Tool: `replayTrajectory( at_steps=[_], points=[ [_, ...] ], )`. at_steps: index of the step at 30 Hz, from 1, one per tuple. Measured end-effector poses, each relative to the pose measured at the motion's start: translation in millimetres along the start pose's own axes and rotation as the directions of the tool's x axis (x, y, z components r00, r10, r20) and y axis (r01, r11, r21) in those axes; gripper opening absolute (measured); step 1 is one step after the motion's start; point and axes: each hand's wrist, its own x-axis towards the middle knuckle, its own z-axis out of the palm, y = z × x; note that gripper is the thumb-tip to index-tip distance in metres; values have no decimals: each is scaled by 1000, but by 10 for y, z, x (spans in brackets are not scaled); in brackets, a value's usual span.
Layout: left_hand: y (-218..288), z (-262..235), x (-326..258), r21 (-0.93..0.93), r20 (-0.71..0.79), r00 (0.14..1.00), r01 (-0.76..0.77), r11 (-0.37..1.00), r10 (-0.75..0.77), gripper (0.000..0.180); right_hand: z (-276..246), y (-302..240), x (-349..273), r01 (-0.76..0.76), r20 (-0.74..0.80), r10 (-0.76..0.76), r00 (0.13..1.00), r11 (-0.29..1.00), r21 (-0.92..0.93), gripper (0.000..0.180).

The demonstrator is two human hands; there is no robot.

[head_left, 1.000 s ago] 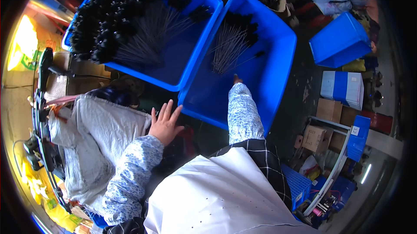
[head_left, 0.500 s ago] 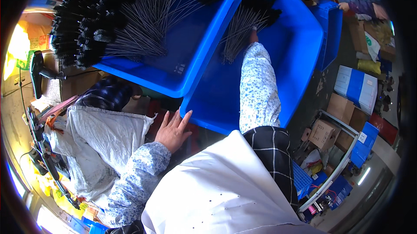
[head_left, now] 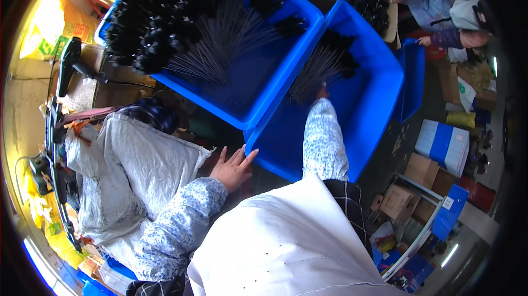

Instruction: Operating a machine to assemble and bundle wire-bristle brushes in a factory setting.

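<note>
- Brushes (head_left: pixel 320 69): a loose bundle with black bristle heads and thin wire stems lies in the right blue bin (head_left: pixel 375 98); heads face the far side, stem ends the near side.
- Brush pile (head_left: pixel 176 26): a larger quantity of similar pieces occupies the left blue bin (head_left: pixel 201 103), stems crossing one another.
- Right hand (head_left: pixel 323 91): positioned inside the right blue bin, beside the stems. Fingers are partly hidden; whether they grasp a stem cannot be told.
- Left hand (head_left: pixel 234 169): fingers spread, grasping nothing, at the near corner of the right blue bin. Contact with the rim cannot be confirmed.
- Tangling hazard: crossed stems could drag neighbours along if one is pulled sideways.
- Bending hazard: thin stems could kink if pressed against the bin wall.
- Puncture hazard: wire ends could prick bare fingertips pushed into the bundle.
- Pinch hazard: the bin rims meet closely near the left hand; a shifting bin could trap its fingers.
- Snag hazard: the loose patterned sleeve (head_left: pixel 324 147) could catch on stems.
</note>
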Motion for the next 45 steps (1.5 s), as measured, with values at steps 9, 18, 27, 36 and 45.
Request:
replayTrajectory(
  at_steps=[9,18,27,36,45],
  points=[
    [-44,-383,-1061,-348,-64,996,-78,934,59,60,-255,86,-699,248,288,-231,930,968,-25,36],
    [226,24,-4021,-823,-381,528,182,539,-759,50,-1055,-2236,-2855,869,333,-870,364,446,214,34],
    [984,2866,-5691,-964,265,-538,-135,-228,-800,50,-74,-2570,-6506,624,410,-482,-774,-476,619,34],
    [606,4290,-5620,-767,642,-372,-313,-560,-671,60,276,-1229,-8117,52,199,305,-931,-430,901,37],
    [-709,4346,-6442,-195,1,-551,818,-541,-835,63,430,-1315,-8023,286,407,249,-879,-406,868,36]
  ],
)
